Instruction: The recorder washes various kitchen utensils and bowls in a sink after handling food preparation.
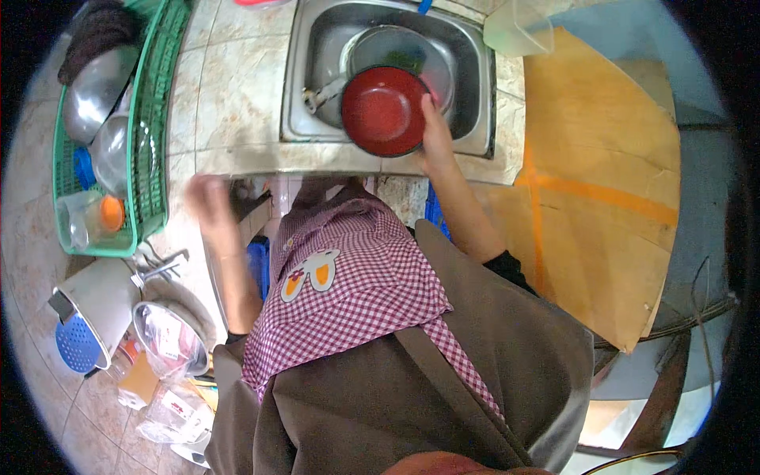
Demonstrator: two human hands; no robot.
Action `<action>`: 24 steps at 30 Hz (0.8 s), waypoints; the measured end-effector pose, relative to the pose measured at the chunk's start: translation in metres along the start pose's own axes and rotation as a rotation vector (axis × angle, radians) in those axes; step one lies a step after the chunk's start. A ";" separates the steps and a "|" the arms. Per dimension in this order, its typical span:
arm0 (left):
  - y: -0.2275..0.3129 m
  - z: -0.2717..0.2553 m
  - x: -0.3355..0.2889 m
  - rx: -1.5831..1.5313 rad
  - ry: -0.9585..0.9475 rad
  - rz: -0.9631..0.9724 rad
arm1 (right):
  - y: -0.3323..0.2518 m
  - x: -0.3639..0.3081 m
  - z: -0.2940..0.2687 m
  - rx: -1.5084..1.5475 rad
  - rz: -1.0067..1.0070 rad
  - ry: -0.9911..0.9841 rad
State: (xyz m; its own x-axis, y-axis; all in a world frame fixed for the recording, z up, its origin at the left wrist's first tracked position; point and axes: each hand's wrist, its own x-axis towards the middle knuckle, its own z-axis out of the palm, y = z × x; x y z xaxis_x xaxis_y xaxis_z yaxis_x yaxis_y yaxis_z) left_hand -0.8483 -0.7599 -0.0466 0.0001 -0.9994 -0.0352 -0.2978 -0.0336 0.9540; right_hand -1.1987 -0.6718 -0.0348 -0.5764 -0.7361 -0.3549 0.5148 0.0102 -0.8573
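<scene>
A round bowl (384, 111), red inside with a dark rim, is held over the sink (480, 119) by my right hand (435, 136), which grips its right edge. Its inside faces up toward me. Behind it in the basin sits a larger, pale round vessel (388, 43) with something dark green in it, partly hidden by the bowl. My left hand (209, 202) is off to the left by the counter's front edge, touching nothing that I can see. Motion smears its fingers. Left of the red bowl, a small metal fitting (311, 98) shows in the basin.
A green basket (150, 134) with metal bowls and plastic cups stands at the left. Nearer lie a white container (99, 289), a metal bowl (202, 360) and plastic bags (178, 412). A large cardboard sheet (598, 134) covers the right side, below a translucent tub (514, 32).
</scene>
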 end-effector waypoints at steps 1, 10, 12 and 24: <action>0.044 0.049 -0.006 -0.171 -0.288 -0.011 | 0.003 0.013 -0.008 0.022 0.044 -0.079; 0.109 0.224 0.017 -0.811 -0.581 -0.422 | -0.075 0.078 0.011 -0.426 -0.207 -0.164; 0.114 0.236 0.025 -0.773 -0.571 -0.411 | -0.101 0.109 0.013 -0.926 -0.689 0.015; 0.105 0.324 0.078 -0.496 -0.715 -0.704 | -0.120 0.212 0.031 -1.149 -1.054 0.123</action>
State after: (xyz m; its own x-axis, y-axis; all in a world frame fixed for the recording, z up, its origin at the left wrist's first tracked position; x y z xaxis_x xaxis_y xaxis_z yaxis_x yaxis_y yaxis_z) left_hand -1.1884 -0.8376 -0.0459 -0.5775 -0.5257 -0.6246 -0.0335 -0.7492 0.6615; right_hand -1.3631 -0.8505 0.0049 -0.4268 -0.6866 0.5886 -0.8486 0.0790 -0.5232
